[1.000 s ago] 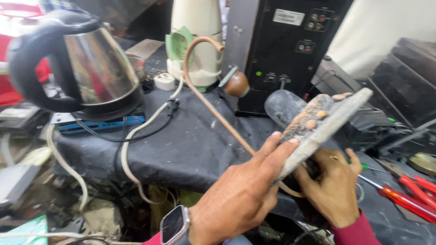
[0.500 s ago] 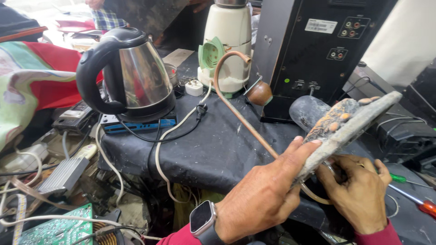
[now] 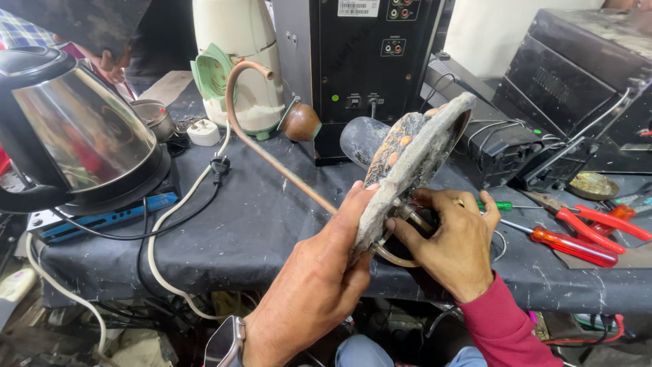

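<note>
My left hand [image 3: 319,278] grips the lower edge of a dirty grey, rust-spotted metal plate [image 3: 407,163] that I hold tilted on edge above the table. A bent copper pipe [image 3: 265,143] runs from behind the plate up and to the left, curving at its top end. My right hand [image 3: 451,241] is behind the plate's lower part, fingers pinched on the metal fittings and wire loop there. A smartwatch sits on my left wrist.
A steel electric kettle [image 3: 75,136] stands at the left on a black-covered table [image 3: 258,224]. Behind are a cream appliance [image 3: 238,61], a black speaker box [image 3: 353,61] and black cases. Red-handled screwdrivers [image 3: 570,245] and pliers [image 3: 598,217] lie at the right. Cables hang off the front.
The view has shifted closer and to the right. The plate is tipped more upright, and my right hand has moved onto the fittings behind it.
</note>
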